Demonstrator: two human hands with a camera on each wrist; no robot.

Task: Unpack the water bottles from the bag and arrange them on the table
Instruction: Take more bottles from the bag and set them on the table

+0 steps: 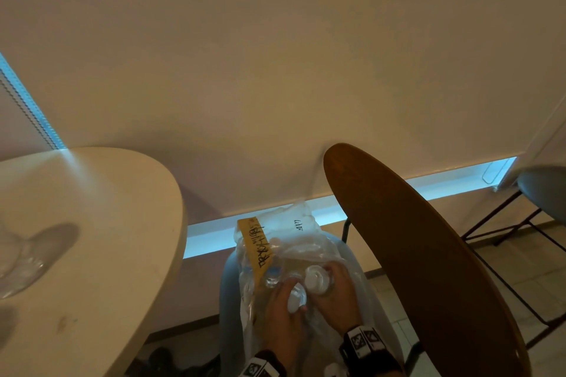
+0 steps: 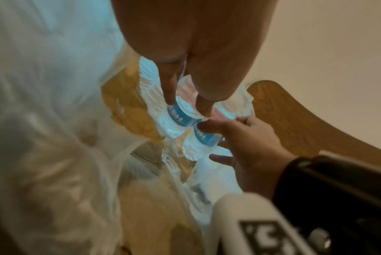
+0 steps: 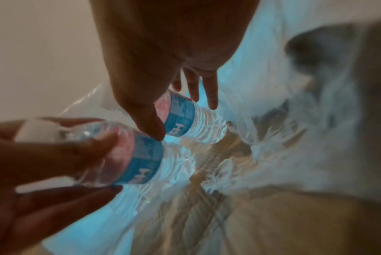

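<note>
A clear plastic bag (image 1: 301, 232) with a yellow label stands open on a grey chair seat (image 1: 229, 300). Both my hands are inside it. My left hand (image 1: 288, 300) grips the upper part of a white-capped water bottle (image 1: 296, 303) with a blue label (image 3: 139, 163). My right hand (image 1: 332, 283) grips a second bottle (image 1: 315, 280) the same way, thumb and fingers round its blue label (image 3: 180, 119). The two bottles stand side by side, almost touching. A third bottle (image 1: 272, 278) shows in the bag to their left. The cream round table (image 1: 101, 239) is at the left.
A clear bottle (image 1: 16, 260), blurred, stands on the table at the frame's left edge. A large brown wooden panel (image 1: 413, 254) rises close to the right of the bag. Another chair with dark metal legs (image 1: 520, 223) is at the far right. Dark shoes (image 1: 171, 361) lie under the table.
</note>
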